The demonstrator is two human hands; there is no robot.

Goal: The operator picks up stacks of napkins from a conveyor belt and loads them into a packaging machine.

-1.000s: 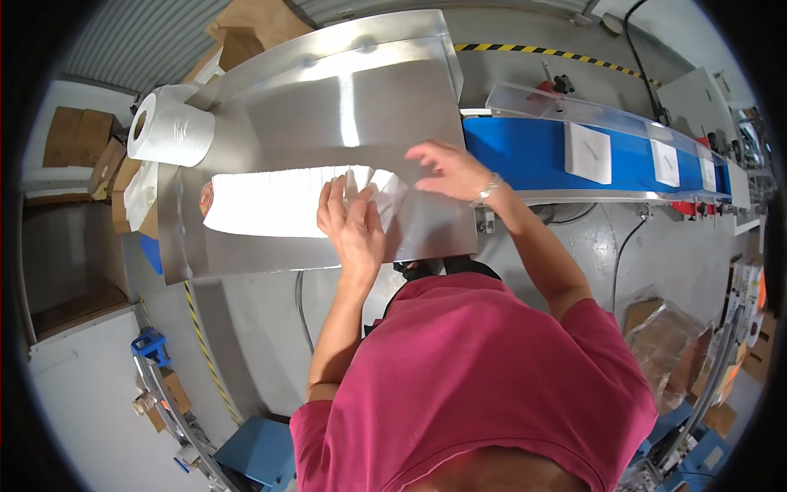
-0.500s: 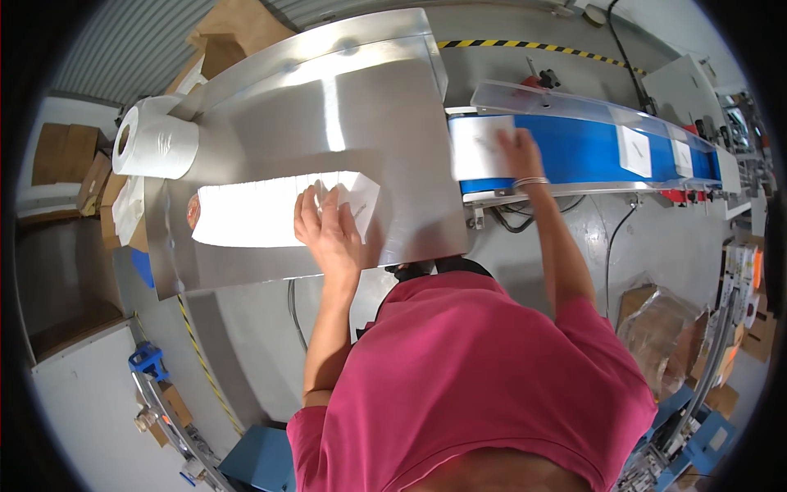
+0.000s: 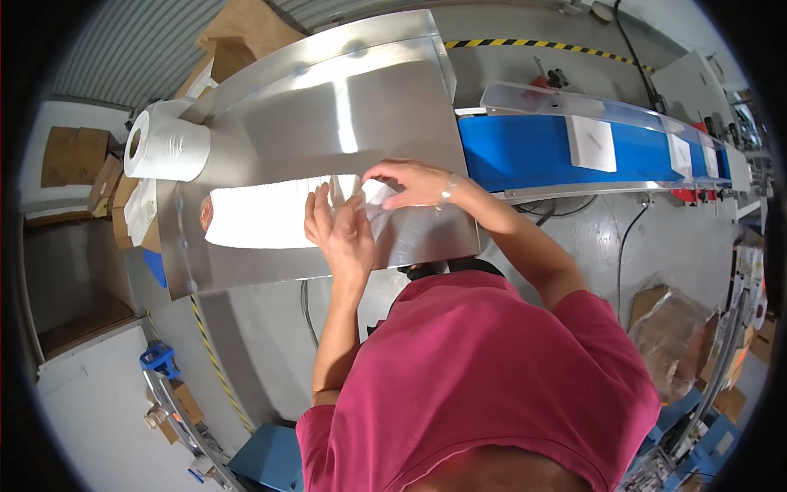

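A long row of thin white packets [image 3: 258, 217], stacked face to face, lies on the steel table [image 3: 270, 139]. My left hand [image 3: 340, 234] is at the right end of this row, its fingers bent and closed on the end packets. My right hand [image 3: 414, 184] reaches in from the right, thumb and fingers apart around the edge of the tilted end packet [image 3: 377, 193]. Whether its fingertips press on that packet is hard to see. On the blue conveyor belt [image 3: 512, 152] lies a flat white packet [image 3: 592, 145], with two more further right.
A large white roll [image 3: 168, 143] stands at the table's left end. A clear guard [image 3: 566, 102] runs along the belt's far side. Brown cardboard boxes [image 3: 78, 156] stand at the left, and cables [image 3: 557, 209] hang below the conveyor. Black-and-yellow tape [image 3: 541, 44] marks the floor.
My right hand has left a packet on the belt and come back left to the row's end. The packets on the belt have travelled right. My left hand has stayed at the row.
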